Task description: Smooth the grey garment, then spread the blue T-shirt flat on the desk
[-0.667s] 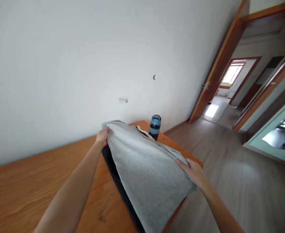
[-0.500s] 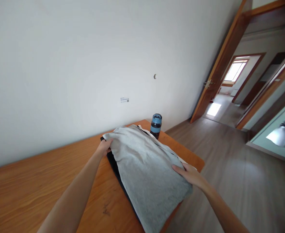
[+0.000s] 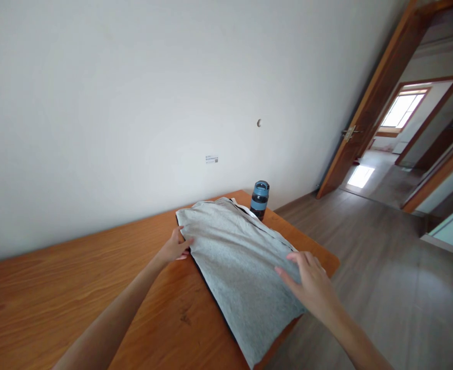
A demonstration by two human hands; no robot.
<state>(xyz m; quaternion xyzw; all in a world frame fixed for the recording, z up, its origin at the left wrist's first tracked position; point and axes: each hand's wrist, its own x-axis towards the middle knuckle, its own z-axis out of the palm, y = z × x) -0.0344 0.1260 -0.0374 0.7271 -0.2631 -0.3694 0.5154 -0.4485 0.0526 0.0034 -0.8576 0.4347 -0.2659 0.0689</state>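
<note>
A grey cloth garment (image 3: 234, 262) lies spread over the near right part of the wooden table, its front end reaching the table edge. Dark fabric shows as a thin strip under its left side, and a bit of white fabric (image 3: 245, 209) peeks out at the far right side. At the garment's left edge, my left hand (image 3: 175, 247) touches the cloth with thumb and index finger apart. My right hand (image 3: 309, 280) is over the garment's right side, fingers spread and holding nothing; whether its fingertips touch the cloth I cannot tell.
A blue and black water bottle (image 3: 259, 200) stands upright just beyond the garment, near the far right corner of the wooden table (image 3: 95, 262). A white wall (image 3: 134, 103) runs behind the table. To the right are grey flooring (image 3: 384, 267) and an open wooden door (image 3: 359, 118).
My left hand has loosened its pinch and slid a little down the left edge. My right hand has let go of the right edge and lifted. The garment now covers more of the dark fabric.
</note>
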